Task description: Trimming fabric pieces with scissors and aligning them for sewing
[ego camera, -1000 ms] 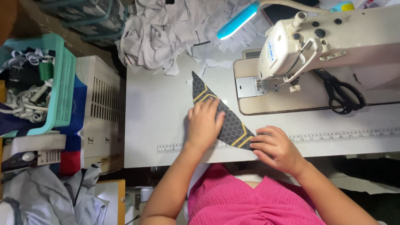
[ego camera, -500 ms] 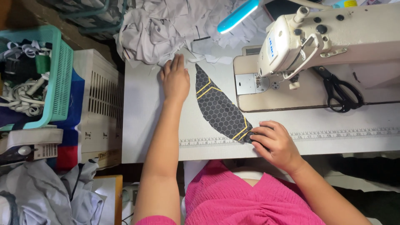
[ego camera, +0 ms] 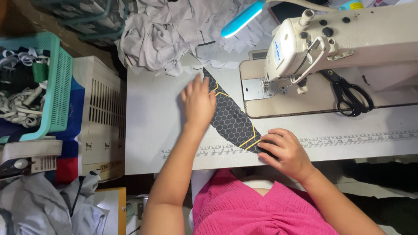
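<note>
While dark honeycomb fabric piece (ego camera: pixel 230 119) is smoothed flat near desk (ego camera: pixel 152 130) front edge, left hand (ego camera: pixel 198 102) lies open on it; right hand (ego camera: pixel 283 150) pinches its near end. Alignment toward sewing machine (ego camera: pixel 313 39) judged next.

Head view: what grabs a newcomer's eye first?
The dark hexagon-patterned fabric piece with yellow lines lies diagonally mid-table, the left hand flat at its upper edge and the right hand pinning its lower end by the ruler strip. To the right stands the cream sewing machine with black scissors on its bed. A heap of grey cloth scraps fills the far edge, under a blue lamp.
</note>
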